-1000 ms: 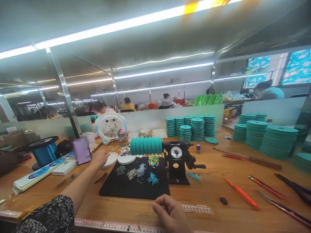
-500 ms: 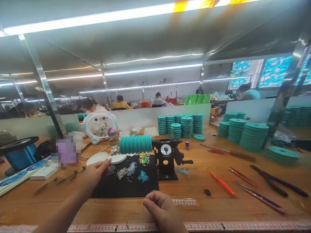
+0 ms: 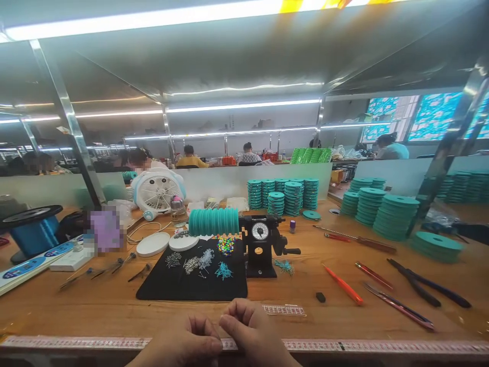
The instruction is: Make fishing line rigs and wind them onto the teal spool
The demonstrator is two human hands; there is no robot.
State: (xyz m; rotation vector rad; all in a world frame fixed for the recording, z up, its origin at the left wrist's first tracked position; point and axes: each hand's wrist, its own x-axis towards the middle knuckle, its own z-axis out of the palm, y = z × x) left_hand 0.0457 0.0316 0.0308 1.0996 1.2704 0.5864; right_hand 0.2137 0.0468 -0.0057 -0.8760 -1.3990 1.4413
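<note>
Wooden surface (image 3: 95,311): teal spools (image 3: 214,222) mounted on winder (image 3: 261,255); stacked spools (image 3: 293,198) behind. Beads (image 3: 225,246) loose, unstrung, on black mat (image 3: 175,290). Left hand (image 3: 191,339), right hand (image 3: 255,329) pinched close together over measuring tape (image 3: 95,342); contents indiscernible. Completion unclear.

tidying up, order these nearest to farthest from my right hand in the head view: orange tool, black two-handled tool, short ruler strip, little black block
1. Short ruler strip, just right of the right hand
2. Little black block, farther right
3. Orange tool, right of the block
4. Black two-handled tool, far right
</note>
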